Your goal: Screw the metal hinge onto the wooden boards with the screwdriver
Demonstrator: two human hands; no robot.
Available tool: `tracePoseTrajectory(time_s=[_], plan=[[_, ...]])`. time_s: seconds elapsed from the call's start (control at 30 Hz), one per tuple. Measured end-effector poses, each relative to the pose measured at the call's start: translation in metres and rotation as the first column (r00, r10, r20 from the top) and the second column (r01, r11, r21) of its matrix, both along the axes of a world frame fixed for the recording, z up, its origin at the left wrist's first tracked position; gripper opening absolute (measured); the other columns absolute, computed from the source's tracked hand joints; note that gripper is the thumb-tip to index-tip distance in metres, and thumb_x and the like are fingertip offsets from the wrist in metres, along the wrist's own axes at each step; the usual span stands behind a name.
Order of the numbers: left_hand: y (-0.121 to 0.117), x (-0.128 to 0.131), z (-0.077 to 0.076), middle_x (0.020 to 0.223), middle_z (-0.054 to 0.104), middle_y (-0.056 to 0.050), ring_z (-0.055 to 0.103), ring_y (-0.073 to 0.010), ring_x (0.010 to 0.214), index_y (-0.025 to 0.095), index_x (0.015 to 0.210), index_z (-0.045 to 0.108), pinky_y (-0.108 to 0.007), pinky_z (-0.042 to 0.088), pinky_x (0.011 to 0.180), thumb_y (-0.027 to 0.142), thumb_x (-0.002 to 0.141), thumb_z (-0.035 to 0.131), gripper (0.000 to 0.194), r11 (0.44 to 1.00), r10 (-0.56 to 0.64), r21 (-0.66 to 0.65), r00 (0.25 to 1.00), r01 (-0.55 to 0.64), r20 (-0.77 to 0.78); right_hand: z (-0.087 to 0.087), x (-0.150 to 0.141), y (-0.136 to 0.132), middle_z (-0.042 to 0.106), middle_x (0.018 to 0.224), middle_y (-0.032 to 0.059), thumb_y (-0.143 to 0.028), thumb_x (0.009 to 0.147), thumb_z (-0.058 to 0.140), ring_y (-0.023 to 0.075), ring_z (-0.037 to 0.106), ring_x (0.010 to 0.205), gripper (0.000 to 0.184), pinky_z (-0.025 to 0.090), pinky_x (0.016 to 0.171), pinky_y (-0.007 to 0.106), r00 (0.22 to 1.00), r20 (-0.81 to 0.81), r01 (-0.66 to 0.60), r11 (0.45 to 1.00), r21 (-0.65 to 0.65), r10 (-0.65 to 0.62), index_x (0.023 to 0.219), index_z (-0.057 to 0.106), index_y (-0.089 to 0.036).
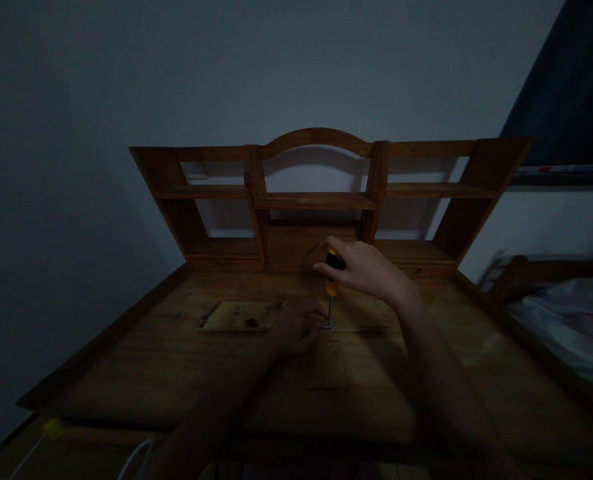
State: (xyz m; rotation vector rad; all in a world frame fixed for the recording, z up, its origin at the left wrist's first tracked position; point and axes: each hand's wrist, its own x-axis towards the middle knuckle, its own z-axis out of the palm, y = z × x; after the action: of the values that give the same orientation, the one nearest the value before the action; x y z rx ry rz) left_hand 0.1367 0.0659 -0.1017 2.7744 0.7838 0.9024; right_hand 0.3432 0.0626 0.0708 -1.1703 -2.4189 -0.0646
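Yellow and black, the screwdriver [332, 288] stands nearly upright over the middle of the worktop [141, 373], its tip down at a small metal piece [327, 327]. The likeliest trouble is the tip skidding off: the light is poor, and any sideways push from high on the handle would tilt the shaft. The left hand's fingers lie just beside the tip, so a slip that way could jab them or scratch the wood. The metal piece might also twist under the turning force if it is poorly steadied.

The right hand [361, 267] is closed around the handle, thumb and fingers wrapped near its top. The left hand [296, 327] is low at the worktop, fingers bent, near a pale board [234, 315]; whether it pinches the metal piece or only rests there, I cannot tell.
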Motion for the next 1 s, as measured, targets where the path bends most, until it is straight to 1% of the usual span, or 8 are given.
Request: tracePoseTrajectory(time_s=[0.17, 0.37, 0.43, 0.57, 0.7, 0.8, 0.9, 1.0], plan=[[-0.0011, -0.0004, 0.0014, 0.113, 0.061, -0.007, 0.058, -0.0223, 0.105, 0.021, 0.103, 0.071, -0.038, 0.046, 0.092, 0.019, 0.084, 0.047, 0.031, 1.0, -0.007, -0.018, 1.0, 0.007, 0.0, 0.0029, 0.0019, -0.0024, 0.061, 0.124, 0.0102, -0.028, 0.088, 0.052, 0.025, 0.058, 0.111, 0.046, 0.042, 0.091, 0.035, 0.995, -0.003, -0.098, 0.995, -0.024, 0.098, 0.133, 0.046, -0.019], [-0.0037, -0.0002, 0.0048, 0.114, 0.061, -0.007, 0.058, -0.0226, 0.105, 0.021, 0.101, 0.072, -0.039, 0.046, 0.092, 0.02, 0.086, 0.046, 0.03, 1.0, 0.015, -0.016, 1.0, -0.016, -0.017, 0.0012, 0.0015, -0.0017, 0.068, 0.097, 0.0106, -0.046, 0.094, 0.046, 0.0273, 0.064, 0.094, 0.037, 0.044, 0.081, 0.036, 0.999, 0.031, 0.033, 0.999, 0.035, -0.035, 0.117, 0.054, -0.018], [-0.0034, -0.0001, 0.005, 0.112, 0.062, -0.007, 0.058, -0.0222, 0.105, 0.021, 0.102, 0.072, -0.038, 0.046, 0.092, 0.019, 0.086, 0.046, 0.03, 1.0, 0.008, -0.007, 1.0, -0.008, -0.021, 0.0011, 0.0019, -0.0011, 0.067, 0.101, 0.0116, -0.048, 0.093, 0.048, 0.0281, 0.063, 0.095, 0.041, 0.045, 0.082, 0.037, 0.999, 0.032, 0.034, 0.999, 0.032, -0.035, 0.12, 0.052, -0.017], [-0.0021, -0.0004, 0.0028, 0.113, 0.062, -0.006, 0.058, -0.0222, 0.105, 0.022, 0.103, 0.072, -0.039, 0.046, 0.092, 0.019, 0.086, 0.048, 0.03, 1.0, 0.015, 0.001, 1.0, -0.015, -0.019, 0.0022, 0.0026, -0.0014, 0.059, 0.128, 0.0112, -0.03, 0.09, 0.051, 0.026, 0.057, 0.114, 0.044, 0.042, 0.094, 0.036, 0.996, -0.004, -0.092, 0.996, -0.006, 0.092, 0.132, 0.046, -0.019], [-0.0014, -0.001, 0.0011, 0.116, 0.062, -0.007, 0.058, -0.0239, 0.108, 0.022, 0.103, 0.072, -0.041, 0.046, 0.093, 0.019, 0.085, 0.048, 0.03, 1.0, 0.018, 0.005, 1.0, -0.018, -0.001, 0.0015, 0.0016, -0.0011, 0.066, 0.113, 0.0104, -0.039, 0.094, 0.049, 0.0265, 0.06, 0.106, 0.036, 0.044, 0.091, 0.038, 0.999, -0.013, -0.048, 0.999, -0.006, 0.048, 0.123, 0.052, -0.02], [-0.0025, -0.0017, 0.003, 0.116, 0.062, -0.007, 0.058, -0.0241, 0.108, 0.021, 0.104, 0.071, -0.041, 0.046, 0.093, 0.018, 0.084, 0.049, 0.03, 1.0, 0.021, -0.008, 1.0, -0.021, -0.02, 0.0011, 0.0014, -0.0005, 0.065, 0.111, 0.0118, -0.05, 0.093, 0.048, 0.0282, 0.061, 0.104, 0.043, 0.044, 0.089, 0.04, 1.0, -0.018, -0.01, 1.0, -0.002, 0.01, 0.122, 0.053, -0.019], [-0.0033, -0.002, 0.0047, 0.117, 0.062, -0.007, 0.058, -0.0239, 0.109, 0.022, 0.104, 0.071, -0.041, 0.046, 0.094, 0.018, 0.085, 0.048, 0.031, 0.999, 0.027, -0.015, 0.999, -0.028, -0.043, 0.0024, 0.0022, -0.0008, 0.06, 0.127, 0.0112, -0.037, 0.092, 0.051, 0.0262, 0.057, 0.113, 0.042, 0.042, 0.095, 0.038, 0.997, -0.017, -0.078, 0.997, -0.008, 0.078, 0.129, 0.049, -0.02], [-0.0027, -0.0017, 0.0039, 0.117, 0.062, -0.006, 0.058, -0.0233, 0.108, 0.023, 0.104, 0.072, -0.041, 0.046, 0.094, 0.018, 0.085, 0.047, 0.031, 0.999, 0.035, -0.017, 0.998, -0.036, -0.048, 0.003, 0.0033, -0.001, 0.064, 0.119, 0.009, -0.032, 0.092, 0.05, 0.0239, 0.06, 0.108, 0.037, 0.042, 0.092, 0.034, 0.996, -0.006, -0.086, 0.996, -0.026, 0.086, 0.127, 0.051, -0.02]])
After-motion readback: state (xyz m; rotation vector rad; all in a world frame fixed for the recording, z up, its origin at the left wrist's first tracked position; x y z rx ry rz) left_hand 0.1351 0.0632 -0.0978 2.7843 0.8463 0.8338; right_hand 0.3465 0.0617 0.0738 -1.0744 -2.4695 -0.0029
